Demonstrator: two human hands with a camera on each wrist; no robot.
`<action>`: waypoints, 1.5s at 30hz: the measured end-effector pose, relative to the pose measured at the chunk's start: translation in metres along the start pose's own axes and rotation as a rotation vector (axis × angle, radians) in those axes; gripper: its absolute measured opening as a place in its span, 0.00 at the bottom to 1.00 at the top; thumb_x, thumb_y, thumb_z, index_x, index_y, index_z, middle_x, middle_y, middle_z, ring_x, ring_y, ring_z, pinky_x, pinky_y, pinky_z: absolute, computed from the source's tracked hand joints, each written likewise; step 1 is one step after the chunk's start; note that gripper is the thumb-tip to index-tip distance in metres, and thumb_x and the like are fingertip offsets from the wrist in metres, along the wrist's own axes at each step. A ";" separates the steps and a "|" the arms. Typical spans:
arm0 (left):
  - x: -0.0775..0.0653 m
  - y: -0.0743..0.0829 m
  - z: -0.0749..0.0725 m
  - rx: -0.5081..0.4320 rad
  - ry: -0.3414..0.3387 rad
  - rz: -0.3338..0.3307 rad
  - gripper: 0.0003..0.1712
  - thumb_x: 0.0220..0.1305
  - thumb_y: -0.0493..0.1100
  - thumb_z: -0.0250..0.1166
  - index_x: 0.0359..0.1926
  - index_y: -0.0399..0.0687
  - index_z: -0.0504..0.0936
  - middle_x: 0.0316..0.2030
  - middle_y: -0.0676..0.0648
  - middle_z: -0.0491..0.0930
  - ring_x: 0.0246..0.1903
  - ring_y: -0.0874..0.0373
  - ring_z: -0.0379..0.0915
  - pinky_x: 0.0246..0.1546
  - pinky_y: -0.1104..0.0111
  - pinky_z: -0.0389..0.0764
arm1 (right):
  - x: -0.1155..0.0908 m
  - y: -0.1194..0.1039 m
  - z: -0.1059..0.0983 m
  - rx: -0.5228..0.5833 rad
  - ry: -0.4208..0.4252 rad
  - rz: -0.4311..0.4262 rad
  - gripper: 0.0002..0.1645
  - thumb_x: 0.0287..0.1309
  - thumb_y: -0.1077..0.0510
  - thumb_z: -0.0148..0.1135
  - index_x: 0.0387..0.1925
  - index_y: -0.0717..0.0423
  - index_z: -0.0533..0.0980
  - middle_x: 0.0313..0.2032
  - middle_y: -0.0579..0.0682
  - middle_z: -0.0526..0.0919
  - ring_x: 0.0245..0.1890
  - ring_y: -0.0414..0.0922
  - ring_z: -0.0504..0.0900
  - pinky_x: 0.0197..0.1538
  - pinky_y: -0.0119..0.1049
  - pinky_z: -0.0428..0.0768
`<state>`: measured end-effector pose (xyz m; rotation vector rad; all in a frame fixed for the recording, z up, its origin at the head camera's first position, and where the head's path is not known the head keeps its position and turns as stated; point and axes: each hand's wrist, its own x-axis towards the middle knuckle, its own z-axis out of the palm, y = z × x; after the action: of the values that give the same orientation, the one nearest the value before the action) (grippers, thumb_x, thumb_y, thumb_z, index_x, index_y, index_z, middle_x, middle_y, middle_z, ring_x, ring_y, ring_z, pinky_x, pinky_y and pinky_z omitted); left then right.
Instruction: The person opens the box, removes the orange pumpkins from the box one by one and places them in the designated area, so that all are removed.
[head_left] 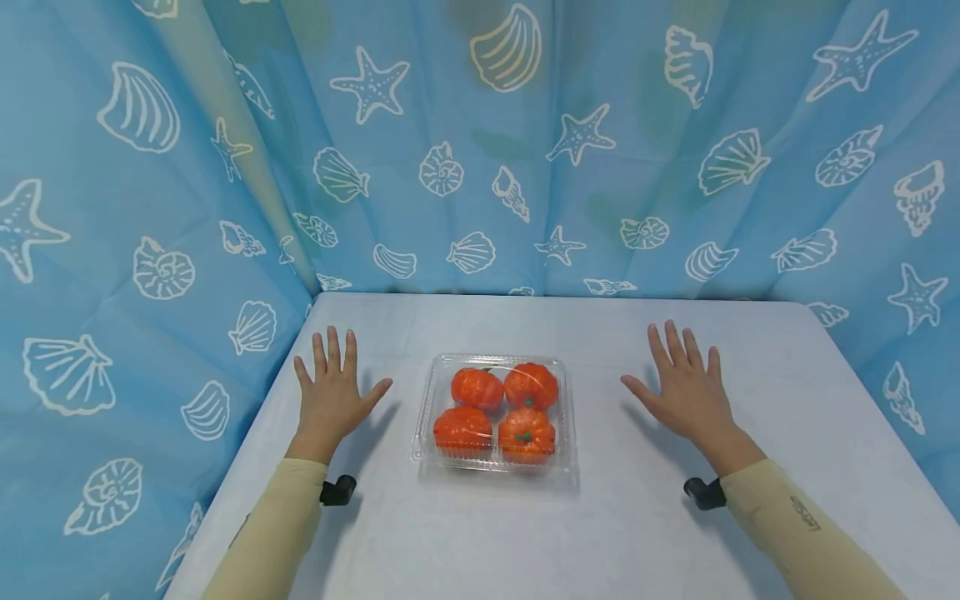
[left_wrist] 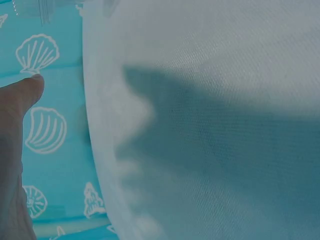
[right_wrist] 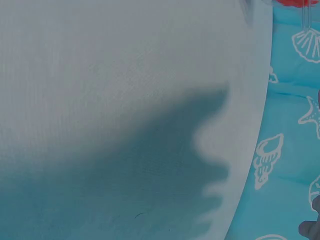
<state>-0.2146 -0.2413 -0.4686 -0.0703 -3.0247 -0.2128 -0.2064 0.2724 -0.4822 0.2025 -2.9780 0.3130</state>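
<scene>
A clear plastic box (head_left: 491, 468) sits at the middle of the table and holds several small orange-red pumpkins (head_left: 462, 430), some with green stems. To its left hovers my left hand (head_left: 330, 406), palm down with fingers spread, holding nothing. On the other side of the box, my right hand (head_left: 690, 396) is likewise spread and holds nothing. Both hands are apart from the box and cast shadows on the table. The left wrist view shows part of the left hand (left_wrist: 12, 150) at its edge; the right wrist view catches a red pumpkin (right_wrist: 297, 2) at the top corner.
A white cloth covers the table (head_left: 495, 542). Behind it and along the sides hangs a blue curtain (head_left: 450, 108) printed with white shells and starfish. Each wrist carries a small black camera mount (head_left: 337, 491) below a beige sleeve (head_left: 273, 533).
</scene>
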 end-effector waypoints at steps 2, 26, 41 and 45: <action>-0.001 0.000 -0.001 0.000 0.003 0.002 0.61 0.67 0.70 0.59 0.81 0.38 0.39 0.79 0.32 0.28 0.77 0.34 0.17 0.70 0.31 0.26 | -0.001 -0.001 0.001 0.000 -0.001 -0.002 0.60 0.67 0.28 0.51 0.81 0.57 0.40 0.80 0.65 0.39 0.78 0.67 0.38 0.72 0.72 0.32; -0.022 0.017 -0.007 -0.140 0.260 0.100 0.38 0.67 0.56 0.66 0.68 0.34 0.71 0.67 0.31 0.67 0.73 0.35 0.53 0.72 0.38 0.56 | -0.031 -0.036 -0.010 0.182 0.020 -0.051 0.53 0.66 0.40 0.64 0.81 0.54 0.49 0.70 0.69 0.63 0.67 0.69 0.66 0.63 0.69 0.70; -0.053 0.042 -0.005 -0.387 0.121 0.041 0.31 0.69 0.52 0.66 0.65 0.38 0.71 0.61 0.38 0.76 0.60 0.43 0.73 0.60 0.48 0.78 | -0.052 -0.070 -0.007 0.342 -0.028 -0.089 0.44 0.63 0.46 0.69 0.76 0.50 0.62 0.65 0.57 0.72 0.53 0.56 0.81 0.48 0.53 0.86; -0.059 0.044 -0.003 -0.415 0.100 0.059 0.31 0.70 0.51 0.65 0.65 0.39 0.70 0.60 0.39 0.77 0.59 0.43 0.74 0.59 0.48 0.78 | -0.056 -0.077 -0.005 0.408 -0.050 -0.103 0.43 0.62 0.47 0.70 0.75 0.48 0.64 0.63 0.55 0.74 0.50 0.53 0.83 0.47 0.49 0.87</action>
<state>-0.1535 -0.2001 -0.4661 -0.1765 -2.8231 -0.8068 -0.1399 0.2054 -0.4706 0.4089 -2.9036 0.9117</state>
